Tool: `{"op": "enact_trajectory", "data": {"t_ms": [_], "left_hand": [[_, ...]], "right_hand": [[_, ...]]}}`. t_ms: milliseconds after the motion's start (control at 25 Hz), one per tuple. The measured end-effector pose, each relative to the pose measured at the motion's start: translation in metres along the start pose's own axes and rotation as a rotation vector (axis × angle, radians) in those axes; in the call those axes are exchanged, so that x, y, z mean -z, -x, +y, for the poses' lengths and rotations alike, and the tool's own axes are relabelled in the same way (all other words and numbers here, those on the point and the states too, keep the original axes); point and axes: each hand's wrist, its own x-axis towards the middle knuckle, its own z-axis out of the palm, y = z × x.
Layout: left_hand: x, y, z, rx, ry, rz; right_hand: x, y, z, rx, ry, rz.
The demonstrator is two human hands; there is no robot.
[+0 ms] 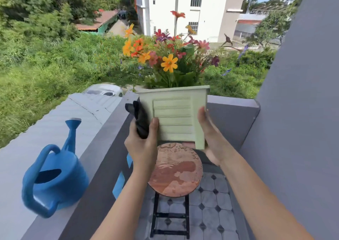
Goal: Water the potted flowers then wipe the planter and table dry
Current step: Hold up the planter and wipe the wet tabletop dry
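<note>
A pale green square planter [174,115] full of orange, red and pink flowers [165,56] is held up in the air above a small round table [176,172]. My left hand [141,144] grips a dark cloth [140,120] and presses it against the planter's left side, thumb on the front face. On the planter's right side and lower corner sits my right hand [211,139], holding it. The round reddish table top is wet, with puddles and drops across it.
A blue watering can [55,177] stands on the grey balcony ledge [95,166] at the left. A grey wall [293,129] rises close on the right. Patterned floor tiles [211,203] lie under the table's black legs. Beyond the ledge the ground drops away to roofs and greenery.
</note>
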Motion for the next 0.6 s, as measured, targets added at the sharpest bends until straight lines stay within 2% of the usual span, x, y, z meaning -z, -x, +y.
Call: {"op": "enact_trajectory", "data": {"t_ms": [80, 160, 280, 360, 440, 520, 600], "left_hand": [[-0.005, 0.004, -0.009, -0.039, -0.026, -0.069], [-0.011, 0.006, -0.023, -0.002, -0.02, -0.155], [-0.022, 0.008, -0.042, 0.054, 0.016, -0.351], [-0.034, 0.007, -0.056, 0.129, 0.009, -0.475], [-0.051, 0.002, -0.079, 0.242, -0.023, -0.532], [-0.067, -0.002, -0.11, 0.257, -0.146, -0.581], [-0.075, -0.002, -0.142, 0.21, -0.381, -0.634]], "right_hand": [[0.002, -0.002, 0.016, 0.072, 0.03, 0.108], [0.008, -0.002, 0.031, 0.145, 0.006, 0.226], [0.03, 0.0, 0.049, 0.15, -0.014, 0.327], [0.053, -0.004, 0.065, 0.142, -0.044, 0.376], [0.077, -0.011, 0.081, 0.134, -0.089, 0.409], [0.101, -0.022, 0.094, 0.13, -0.082, 0.426], [0.122, -0.034, 0.102, 0.115, -0.064, 0.458]]}}
